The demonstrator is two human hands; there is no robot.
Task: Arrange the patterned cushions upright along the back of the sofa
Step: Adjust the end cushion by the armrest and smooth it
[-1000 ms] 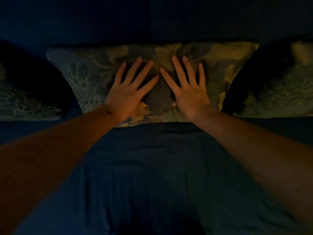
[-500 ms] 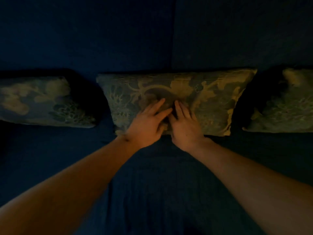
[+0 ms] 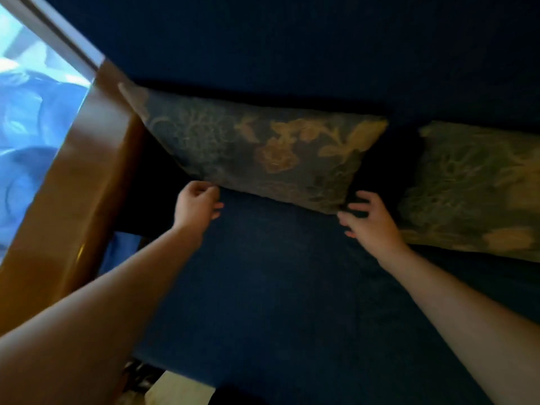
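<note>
A patterned cushion (image 3: 263, 153), dark with gold flowers, leans against the back of the dark blue sofa (image 3: 277, 273) beside the wooden armrest. My left hand (image 3: 197, 206) is at its lower left corner, fingers curled, just touching the edge. My right hand (image 3: 368, 222) is at its lower right corner with fingers spread, touching the corner. A second patterned cushion (image 3: 473, 188) stands to the right, partly cut off by the frame.
A glossy wooden armrest (image 3: 73, 194) runs along the left side of the sofa. Beyond it is a bright window or screen (image 3: 26, 118). Pale floor (image 3: 178, 390) shows below the seat's front edge.
My view has swung left from the middle cushion to the leftmost one by the armrest. Both hands left the middle cushion and now sit at this cushion's lower corners.
</note>
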